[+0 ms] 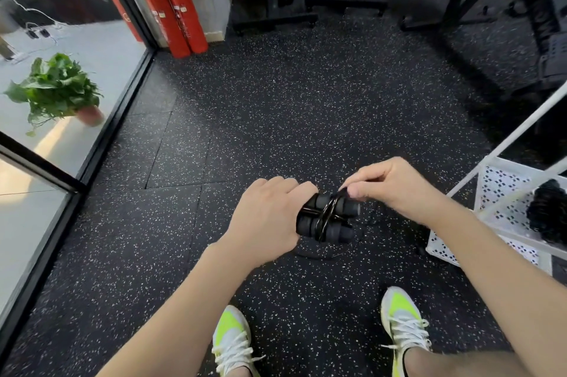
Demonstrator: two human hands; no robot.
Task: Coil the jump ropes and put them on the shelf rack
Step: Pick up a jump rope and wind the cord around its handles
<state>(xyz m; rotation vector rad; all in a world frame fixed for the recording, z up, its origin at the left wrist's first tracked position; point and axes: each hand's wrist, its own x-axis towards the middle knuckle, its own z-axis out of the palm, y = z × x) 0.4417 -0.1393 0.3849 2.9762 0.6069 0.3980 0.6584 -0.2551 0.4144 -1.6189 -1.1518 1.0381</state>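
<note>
A black jump rope (326, 218) with two foam handles side by side is held above the floor, its cord wound crosswise around the handles. My left hand (267, 220) grips the left ends of the handles. My right hand (389, 186) pinches the cord just above the bundle's right end. A loose stretch of cord (319, 254) lies on the floor below. At the right stands the white perforated shelf rack (503, 201), with another dark coiled rope (549, 214) resting on it.
Speckled black rubber floor (276, 118) stretches ahead. Two red fire extinguishers (175, 14) stand at the back left beside a glass wall; a potted plant (58, 91) sits behind the glass. Black gym machine bases (306, 11) line the back. My shoes (402, 324) are below.
</note>
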